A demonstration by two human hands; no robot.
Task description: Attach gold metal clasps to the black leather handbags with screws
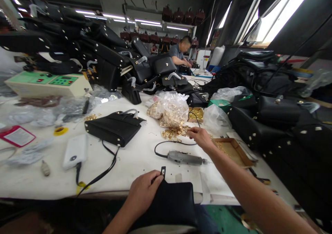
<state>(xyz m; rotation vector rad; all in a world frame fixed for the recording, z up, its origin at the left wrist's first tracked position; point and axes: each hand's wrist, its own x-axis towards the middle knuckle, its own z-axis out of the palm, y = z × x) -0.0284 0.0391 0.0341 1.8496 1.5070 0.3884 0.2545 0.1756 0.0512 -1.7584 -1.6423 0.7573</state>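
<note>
My left hand [143, 191] is closed on the top edge of a black leather bag [173, 203] at the table's near edge, beside its small black strap tab [163, 171]. My right hand [199, 138] reaches forward to a loose pile of small gold metal fittings [174, 133], fingers pinched together at the pile; what they hold is too small to make out. A grey electric rotary tool [184, 157] with a black cord lies on the white table [135, 158] between my hands.
A finished black handbag [114, 127] lies left of centre, with a white power bank [75, 151] nearer left. A clear plastic sack of gold fittings [171, 110], a shallow cardboard tray [233, 151] and stacks of black bags [280, 130] crowd the right. Another person [180, 51] works at the far end.
</note>
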